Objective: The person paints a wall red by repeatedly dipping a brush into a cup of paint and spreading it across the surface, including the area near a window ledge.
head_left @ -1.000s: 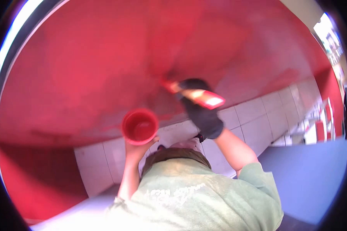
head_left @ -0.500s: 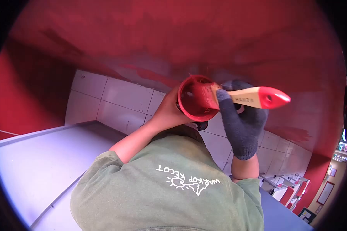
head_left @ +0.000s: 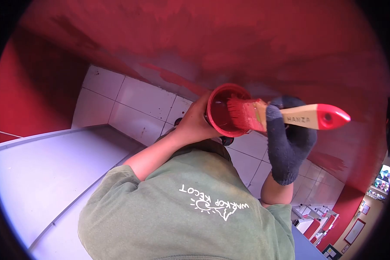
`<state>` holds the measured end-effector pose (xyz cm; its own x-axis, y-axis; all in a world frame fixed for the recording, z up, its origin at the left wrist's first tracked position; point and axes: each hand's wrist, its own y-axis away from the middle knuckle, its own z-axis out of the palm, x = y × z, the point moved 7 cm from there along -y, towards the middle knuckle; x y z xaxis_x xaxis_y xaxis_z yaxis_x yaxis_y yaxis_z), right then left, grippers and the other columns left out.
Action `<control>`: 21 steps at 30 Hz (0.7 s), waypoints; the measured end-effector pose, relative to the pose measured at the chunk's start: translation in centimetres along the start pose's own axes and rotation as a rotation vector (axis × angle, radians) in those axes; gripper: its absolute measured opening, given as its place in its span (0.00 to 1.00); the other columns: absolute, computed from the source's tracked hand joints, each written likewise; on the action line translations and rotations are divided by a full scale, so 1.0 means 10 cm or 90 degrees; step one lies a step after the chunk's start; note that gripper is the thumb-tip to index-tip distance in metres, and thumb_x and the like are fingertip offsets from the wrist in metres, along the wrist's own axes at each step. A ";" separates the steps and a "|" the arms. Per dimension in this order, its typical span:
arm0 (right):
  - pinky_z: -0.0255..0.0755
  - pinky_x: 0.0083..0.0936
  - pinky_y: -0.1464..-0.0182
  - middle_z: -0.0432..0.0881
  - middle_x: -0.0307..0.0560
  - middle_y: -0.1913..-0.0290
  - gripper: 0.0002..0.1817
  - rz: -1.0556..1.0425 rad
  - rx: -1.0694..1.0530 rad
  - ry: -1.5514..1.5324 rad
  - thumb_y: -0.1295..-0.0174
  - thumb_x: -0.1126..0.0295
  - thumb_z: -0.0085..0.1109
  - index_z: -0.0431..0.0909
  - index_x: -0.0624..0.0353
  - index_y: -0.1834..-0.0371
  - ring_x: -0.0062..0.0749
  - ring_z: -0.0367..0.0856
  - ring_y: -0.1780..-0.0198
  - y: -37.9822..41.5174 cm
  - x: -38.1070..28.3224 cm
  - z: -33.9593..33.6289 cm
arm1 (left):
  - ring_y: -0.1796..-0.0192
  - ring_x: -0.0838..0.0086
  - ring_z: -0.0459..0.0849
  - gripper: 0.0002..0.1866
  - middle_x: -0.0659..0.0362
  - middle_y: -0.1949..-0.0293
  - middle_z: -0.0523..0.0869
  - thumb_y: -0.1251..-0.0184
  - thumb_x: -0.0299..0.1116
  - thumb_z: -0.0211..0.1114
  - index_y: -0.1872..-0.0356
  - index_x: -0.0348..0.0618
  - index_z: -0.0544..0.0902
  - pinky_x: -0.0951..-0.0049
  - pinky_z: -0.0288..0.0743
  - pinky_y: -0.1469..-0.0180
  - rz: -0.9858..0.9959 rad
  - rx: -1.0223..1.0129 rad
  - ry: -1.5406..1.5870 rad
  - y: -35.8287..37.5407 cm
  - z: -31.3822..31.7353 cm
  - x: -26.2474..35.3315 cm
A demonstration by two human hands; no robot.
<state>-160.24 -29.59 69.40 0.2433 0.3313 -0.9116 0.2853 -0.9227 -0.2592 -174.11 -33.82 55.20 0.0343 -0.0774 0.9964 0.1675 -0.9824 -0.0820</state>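
Note:
My bare left hand [head_left: 198, 120] is wrapped round the outside of a red paint cup [head_left: 218, 122], its fingers partly hidden behind it. Red paint shows inside. In a dark grey glove, my right hand [head_left: 289, 138] grips a wide paintbrush [head_left: 297, 116] near the base of its wooden handle. The brush lies nearly level, its red-tipped handle pointing right. Its paint-covered bristles are over the cup's opening, by the right rim. Beyond both hands rises a wall [head_left: 160, 34] with uneven red paint and a paler strip low down.
White floor tiles [head_left: 138, 99] run along the wall's foot. A pale grey panel or tabletop [head_left: 52, 173] stands at the left. At the lower right are red and white chairs [head_left: 316, 225] and a framed picture [head_left: 354, 231] on a far wall.
The brush and my right hand have shifted right, drawing the bristles back from deeper in the cup and making more of them visible. The cup and my left hand have moved slightly right.

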 end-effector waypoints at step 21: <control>0.73 0.27 0.67 0.80 0.43 0.69 0.10 -0.064 -0.099 0.231 0.49 0.65 0.68 0.78 0.56 0.67 0.34 0.80 0.69 -0.07 0.26 0.30 | 0.44 0.68 0.77 0.43 0.56 0.48 0.77 0.66 0.34 0.82 0.42 0.43 0.70 0.67 0.72 0.43 0.012 -0.032 0.026 0.01 0.07 0.02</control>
<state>-162.59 -28.69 66.24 0.5103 0.4922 -0.7052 0.4541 -0.8506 -0.2650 -173.41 -33.84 55.42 -0.0037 -0.1015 0.9948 0.1170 -0.9880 -0.1004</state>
